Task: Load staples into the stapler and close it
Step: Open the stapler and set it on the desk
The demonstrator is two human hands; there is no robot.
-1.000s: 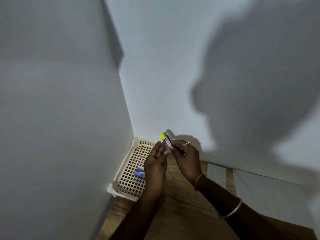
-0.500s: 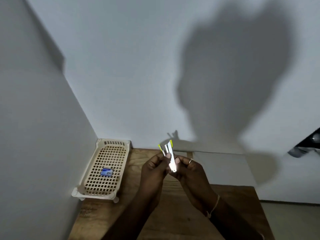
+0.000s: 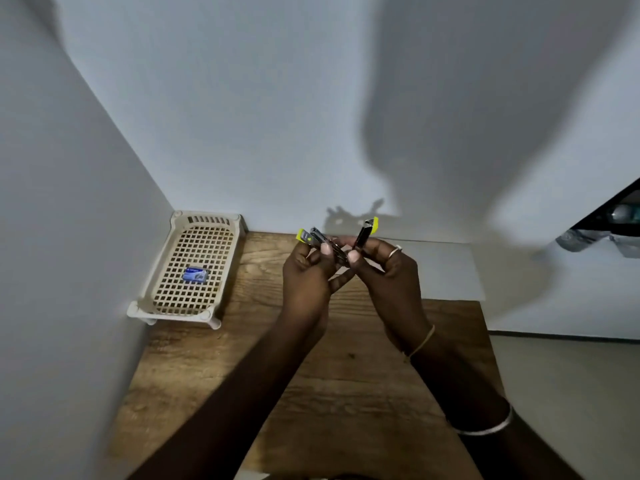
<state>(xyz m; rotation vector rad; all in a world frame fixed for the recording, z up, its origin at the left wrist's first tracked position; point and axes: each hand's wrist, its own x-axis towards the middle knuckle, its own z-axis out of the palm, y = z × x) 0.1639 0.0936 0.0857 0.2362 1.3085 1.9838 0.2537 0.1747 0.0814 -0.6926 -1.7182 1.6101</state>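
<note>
Two hands: left hand and right hand are raised over the desk, close together, sharing one small yellow-and-metal stapler.
Left hand: fingers and thumb pinch the stapler's yellow-tipped lower part with the metal channel.
Right hand: fingers and thumb pinch the dark, yellow-tipped top arm, which points up and away.
Stapler: spread into a wide V; half a second ago its two parts stood close together, nearly upright.
Staples: small blue box lies in the cream plastic lattice basket, well left of the hands, where it lay before; I cannot tell whether the channel is loaded.
Basket: on the brown wooden desk, tucked into the white wall corner.
Right arm: silver ring, thread bracelet, pale bangle.
</note>
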